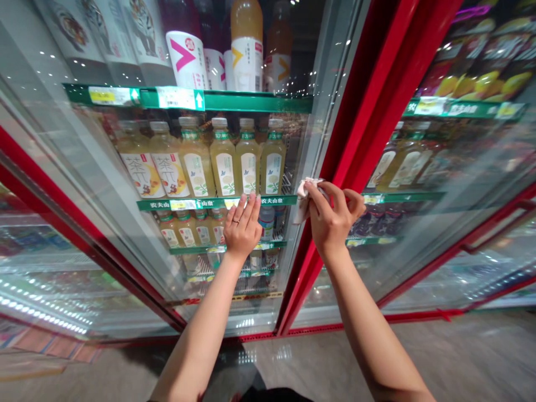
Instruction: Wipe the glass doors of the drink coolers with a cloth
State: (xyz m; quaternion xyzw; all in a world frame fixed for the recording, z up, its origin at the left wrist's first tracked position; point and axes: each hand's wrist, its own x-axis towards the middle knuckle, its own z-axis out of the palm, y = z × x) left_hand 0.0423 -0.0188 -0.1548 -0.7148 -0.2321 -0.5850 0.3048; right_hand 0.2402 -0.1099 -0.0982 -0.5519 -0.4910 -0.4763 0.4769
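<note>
My left hand [243,224] lies flat on the glass door [104,184] of a drinks cooler, fingers stretched out together, a ring on one finger. My right hand [333,215] is closed on a crumpled white cloth [305,196] and presses it against the edge of the red door frame [355,145]. Behind the glass stand rows of yellow tea bottles [234,164] on a green-edged shelf [218,203].
A second glass door [460,184] with a red frame stands to the right, more bottles behind it. Taller bottles [247,47] fill the upper shelf. The shiny floor [460,357] runs along the cooler's base.
</note>
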